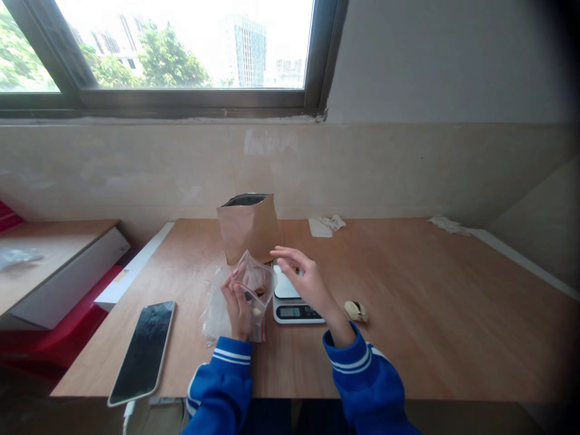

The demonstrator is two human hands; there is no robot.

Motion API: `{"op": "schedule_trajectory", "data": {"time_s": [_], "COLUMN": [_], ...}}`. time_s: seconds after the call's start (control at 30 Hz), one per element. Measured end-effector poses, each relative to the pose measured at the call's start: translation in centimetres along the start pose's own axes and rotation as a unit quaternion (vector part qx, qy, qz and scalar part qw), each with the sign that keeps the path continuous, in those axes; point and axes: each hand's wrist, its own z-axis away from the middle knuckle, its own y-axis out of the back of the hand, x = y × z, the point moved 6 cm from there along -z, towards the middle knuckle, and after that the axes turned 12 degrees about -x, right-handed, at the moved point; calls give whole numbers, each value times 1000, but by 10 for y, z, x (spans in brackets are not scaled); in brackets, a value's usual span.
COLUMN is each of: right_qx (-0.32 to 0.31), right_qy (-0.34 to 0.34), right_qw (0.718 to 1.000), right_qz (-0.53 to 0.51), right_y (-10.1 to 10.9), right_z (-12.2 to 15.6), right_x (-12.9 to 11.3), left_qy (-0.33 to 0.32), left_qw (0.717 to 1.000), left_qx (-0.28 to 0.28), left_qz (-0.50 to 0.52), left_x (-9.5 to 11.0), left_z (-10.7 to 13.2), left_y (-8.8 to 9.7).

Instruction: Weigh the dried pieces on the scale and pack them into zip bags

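My left hand (237, 309) grips a clear zip bag (252, 273) with its mouth spread apart. A few small brown pieces lie inside the bag; their kind is too small to tell. My right hand (310, 283) hovers over a white kitchen scale (281, 289), fingers stretched out and thumb apart, with nothing visible in it. Partly behind that hand, a small brown piece shows on the scale's plate. The scale's display (291, 312) is lit, its digits unreadable. Behind both hands stands an open brown paper bag (247, 229) with a dark inside.
More clear plastic bags (215, 317) lie left of the scale. A phone (144, 350) with a white cable rests at the table's front left. Right of the scale is a small cream-and-dark object (356, 310). Crumpled tissue (334, 223) lies by the wall.
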Motion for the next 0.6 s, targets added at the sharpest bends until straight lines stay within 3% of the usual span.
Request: {"op": "schedule_trajectory", "data": {"time_s": [0.1, 0.2, 0.3, 0.47, 0.6], "right_qx": [83, 8, -51, -8, 19], "right_qy": [-9, -47, -63, -82, -91], "right_qw": [992, 974, 951, 948, 989], "right_qz": [98, 222, 299, 308, 114], "right_y": [16, 12, 5, 13, 17], "right_z": [-1, -2, 1, 1, -5], "right_x": [39, 81, 102, 87, 51], "left_qy": [21, 25, 25, 32, 34], "left_qw": [1000, 1000, 1000, 999, 999], "left_qx": [4, 4, 4, 12, 18], "left_qz": [2, 8, 15, 14, 2], "left_x": [-1, 2, 5, 7, 3], "left_z": [-2, -2, -2, -1, 0], "left_y": [1, 0, -2, -2, 0]}}
